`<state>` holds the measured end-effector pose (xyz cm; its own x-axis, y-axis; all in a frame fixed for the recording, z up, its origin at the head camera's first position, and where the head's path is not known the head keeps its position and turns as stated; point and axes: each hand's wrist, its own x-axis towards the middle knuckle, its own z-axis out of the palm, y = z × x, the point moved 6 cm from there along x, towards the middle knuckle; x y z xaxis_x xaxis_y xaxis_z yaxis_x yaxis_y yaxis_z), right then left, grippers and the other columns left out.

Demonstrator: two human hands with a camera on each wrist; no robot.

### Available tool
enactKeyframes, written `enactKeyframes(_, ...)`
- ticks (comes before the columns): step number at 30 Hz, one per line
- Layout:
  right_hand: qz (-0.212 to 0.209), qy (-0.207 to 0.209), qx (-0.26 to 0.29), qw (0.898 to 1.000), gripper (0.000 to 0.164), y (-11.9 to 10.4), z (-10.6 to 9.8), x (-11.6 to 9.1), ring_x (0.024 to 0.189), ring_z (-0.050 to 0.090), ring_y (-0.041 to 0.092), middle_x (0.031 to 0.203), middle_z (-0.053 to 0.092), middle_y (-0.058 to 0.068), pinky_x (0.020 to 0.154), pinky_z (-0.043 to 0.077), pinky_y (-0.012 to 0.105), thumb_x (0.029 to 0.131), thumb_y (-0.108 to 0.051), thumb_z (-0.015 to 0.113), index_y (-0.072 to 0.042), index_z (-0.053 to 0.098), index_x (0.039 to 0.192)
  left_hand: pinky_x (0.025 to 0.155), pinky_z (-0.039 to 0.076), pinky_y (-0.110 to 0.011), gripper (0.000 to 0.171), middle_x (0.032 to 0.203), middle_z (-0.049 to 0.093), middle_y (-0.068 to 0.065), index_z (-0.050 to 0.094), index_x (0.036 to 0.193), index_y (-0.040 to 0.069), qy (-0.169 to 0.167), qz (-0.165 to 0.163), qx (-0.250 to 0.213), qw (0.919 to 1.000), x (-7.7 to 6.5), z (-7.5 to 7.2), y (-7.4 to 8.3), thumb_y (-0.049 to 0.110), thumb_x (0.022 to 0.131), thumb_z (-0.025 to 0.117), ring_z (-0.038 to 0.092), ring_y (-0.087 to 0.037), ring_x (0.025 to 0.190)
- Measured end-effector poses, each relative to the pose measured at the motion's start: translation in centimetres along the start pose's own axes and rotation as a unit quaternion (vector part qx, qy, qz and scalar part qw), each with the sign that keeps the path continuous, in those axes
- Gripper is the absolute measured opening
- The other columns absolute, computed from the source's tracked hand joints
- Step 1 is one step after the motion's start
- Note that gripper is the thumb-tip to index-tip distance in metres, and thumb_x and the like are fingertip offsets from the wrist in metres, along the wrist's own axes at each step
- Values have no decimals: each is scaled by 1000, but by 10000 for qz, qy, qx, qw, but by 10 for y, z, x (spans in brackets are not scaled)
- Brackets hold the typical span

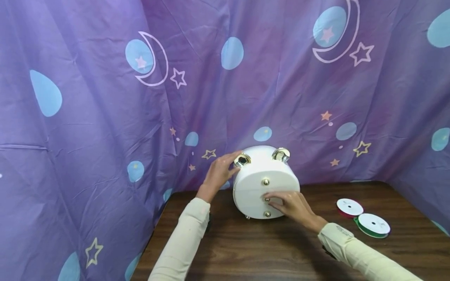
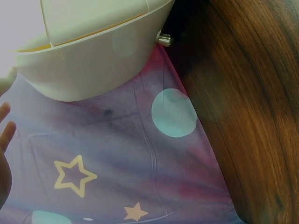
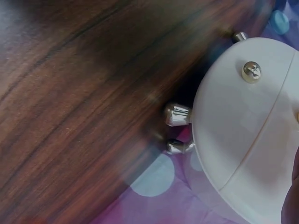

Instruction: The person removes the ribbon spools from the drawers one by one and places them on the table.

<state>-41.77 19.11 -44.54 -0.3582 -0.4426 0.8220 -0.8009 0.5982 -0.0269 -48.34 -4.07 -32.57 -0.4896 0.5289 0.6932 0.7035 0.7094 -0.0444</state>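
Note:
A white rounded box (image 1: 261, 171) with two gold ear-shaped rings on top and three gold knobs down its front stands on the table. My left hand (image 1: 220, 168) is at its upper left, fingers extended beside the left gold ring (image 1: 242, 159). In the left wrist view, fingertips (image 2: 6, 135) show at the edge near the box's side. With thumb and fingers, my right hand (image 1: 293, 203) pinches the middle knob (image 1: 267, 199). The right wrist view shows a gold knob (image 3: 251, 72), a seam across the white front and short metallic feet (image 3: 178, 115).
Two ribbon spools lie flat on the right of the wooden table (image 1: 246, 253), one with red ribbon (image 1: 349, 207) and one with green (image 1: 374, 225). A purple curtain (image 1: 218, 109) with moons and stars hangs close behind the box and along the sides.

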Motion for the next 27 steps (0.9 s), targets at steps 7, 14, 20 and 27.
enactKeyframes(7,-290,74,342,9990,50,-6,-4,-8,62,60,-3,104,79,-10,57,53,13,65,-12,98,-25,81,110,97,60,-35,66,137,68,-7,59,148,18,27,42,-59,10000,1,-1,1,24,87,86,70,-26,118)
enactKeyframes(14,-581,-374,183,9974,49,-2,12,-21,86,76,10,106,79,-9,74,64,28,64,-14,98,-27,81,107,98,60,-35,67,139,67,-5,59,148,18,18,-16,-59,10000,-1,1,0,24,87,86,69,-26,119)
enactKeyframes(20,-807,-692,35,9943,41,7,28,-30,87,75,6,103,79,-14,76,63,28,67,-19,97,-28,81,105,101,58,-35,66,140,67,-4,60,147,17,7,24,-19,10000,-2,3,1,24,87,86,68,-25,122)
enactKeyframes(27,-1114,-802,102,9905,43,13,38,-34,90,75,3,107,78,-18,78,63,25,70,-13,94,-28,81,108,99,59,-34,67,138,68,-4,60,147,19,66,10,-10,10000,-1,1,-1,25,87,87,69,-24,120)
